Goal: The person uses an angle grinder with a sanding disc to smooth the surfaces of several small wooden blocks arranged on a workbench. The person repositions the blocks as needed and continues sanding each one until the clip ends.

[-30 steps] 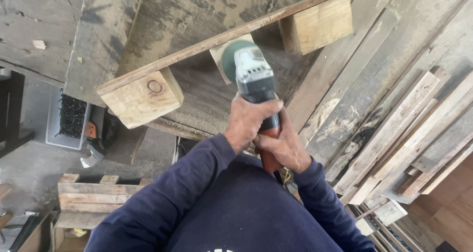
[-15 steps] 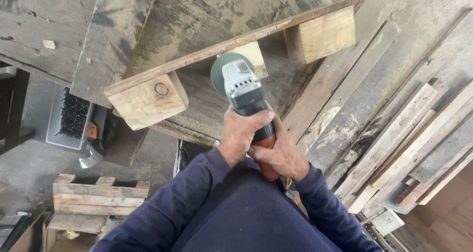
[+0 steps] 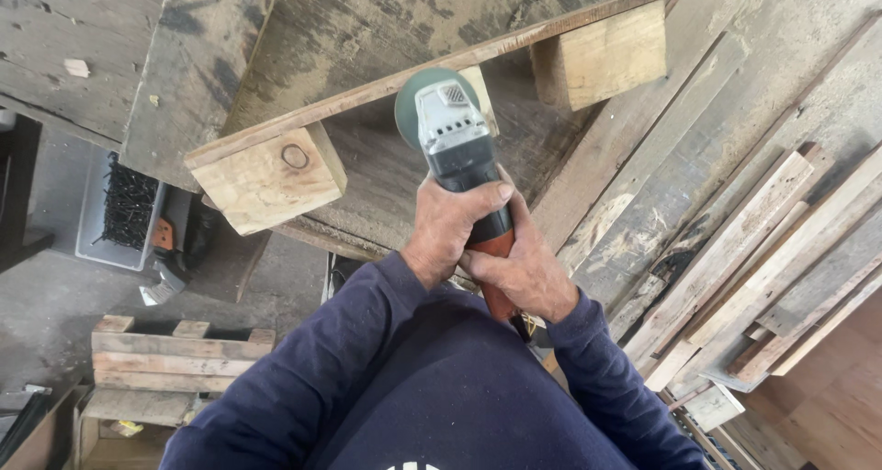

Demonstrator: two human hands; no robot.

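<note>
Angle grinder: I hold an angle grinder (image 3: pixel 457 148) out in front of my chest, its grey head and green disc guard pointing away from me, its orange-red handle end toward me.
Disc end: the guard sits right at the middle wooden block (image 3: pixel 479 95) under the long plank (image 3: pixel 404 79); I cannot tell whether the disc touches the wood.
Left hand: my left hand (image 3: pixel 447 226) is wrapped tight around the black body of the grinder, thumb laid across the top.
Right hand: my right hand (image 3: pixel 520 270) is clamped on the handle just behind it, the 2 hands pressed together.
Pallet piece: the plank runs on a slant with 3 blocks beneath it, a pale block with a round knot (image 3: pixel 268 174) at the left end and another block (image 3: pixel 602 56) at the right end.
Surface: it all rests on a weathered grey board top (image 3: pixel 386 20).
Right side: loose wooden slats (image 3: pixel 749 249) lie stacked in a slanting pile.
Left side, lower down: a grey tray of dark screws (image 3: pixel 124 208) and a small pallet (image 3: pixel 170 360) stand on the floor.
Sleeves: I wear a navy sweatshirt (image 3: pixel 432 396).
</note>
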